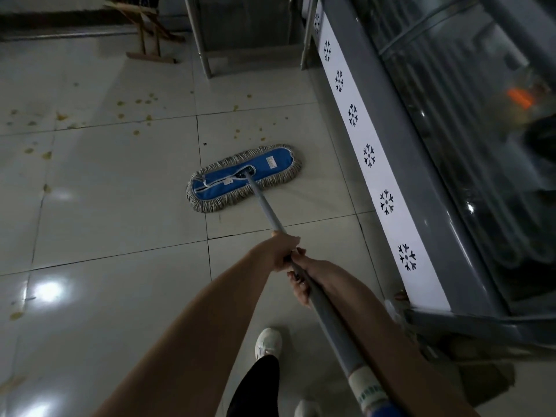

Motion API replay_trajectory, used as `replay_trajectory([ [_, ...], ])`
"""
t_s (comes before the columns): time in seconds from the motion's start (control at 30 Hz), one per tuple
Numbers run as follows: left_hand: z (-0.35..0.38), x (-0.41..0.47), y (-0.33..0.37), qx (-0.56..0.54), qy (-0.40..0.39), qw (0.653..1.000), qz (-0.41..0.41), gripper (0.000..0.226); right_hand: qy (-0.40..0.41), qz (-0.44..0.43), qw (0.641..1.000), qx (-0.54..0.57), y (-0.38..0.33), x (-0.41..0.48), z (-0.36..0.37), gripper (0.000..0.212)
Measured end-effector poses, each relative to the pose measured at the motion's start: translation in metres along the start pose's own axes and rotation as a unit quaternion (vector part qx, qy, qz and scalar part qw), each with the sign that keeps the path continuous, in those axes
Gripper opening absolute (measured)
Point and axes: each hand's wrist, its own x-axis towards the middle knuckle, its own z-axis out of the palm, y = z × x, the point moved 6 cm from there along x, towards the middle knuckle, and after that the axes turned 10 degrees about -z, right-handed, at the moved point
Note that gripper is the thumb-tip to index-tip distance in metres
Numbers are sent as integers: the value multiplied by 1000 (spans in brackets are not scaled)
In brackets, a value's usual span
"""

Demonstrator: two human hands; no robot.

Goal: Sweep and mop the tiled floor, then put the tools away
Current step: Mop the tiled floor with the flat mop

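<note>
both your hands grip the mop handle (pixel 267 212): your left hand (pixel 282 250) ahead, your right hand (pixel 313 270) just behind it. the blue mop head (pixel 243 177) lies flat on the tiled floor (pixel 120 236), near the freezer (pixel 421 176), with yellowish spots (pixel 61 116) beyond it.

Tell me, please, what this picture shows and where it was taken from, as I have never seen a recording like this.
There is no machine here: a person wears a wide-angle camera on the head, so this one picture looks forward and down at their own arms. The left hand and, closer to the body, the right hand both grip the grey mop handle. Its blue flat mop head, fringed with pale strands, lies on the tiled floor. Yellowish spots dot the tiles farther off, so that part looks not yet mopped. Along the right stands a grey glass-topped cabinet with a white strip of snowflake marks. A white shoe shows at the bottom.
</note>
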Motion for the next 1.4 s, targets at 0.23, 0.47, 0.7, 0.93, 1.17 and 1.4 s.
replay_trajectory([
  [0.23,5,-11,-31,32,19,999,-2,42,-14,-10,999,43,35,-16,-5,47],
  [0.47,27,-27,-93,65,28,998,1,46,-19,-5,997,68,94,-46,-27,46],
  [0.7,54,-43,-160,84,32,996,11,53,-10,-15,998,66,159,-72,-60,47],
  [0.93,56,-44,-174,100,30,994,7,54,9,-10,996,86,170,-75,-62,44],
  [1.17,42,-42,-126,24,-6,999,28,51,51,10,999,-4,116,-56,-46,52],
  [1.4,7,-35,-42,46,-41,998,0,67,68,15,997,-18,41,-26,-4,55],
])
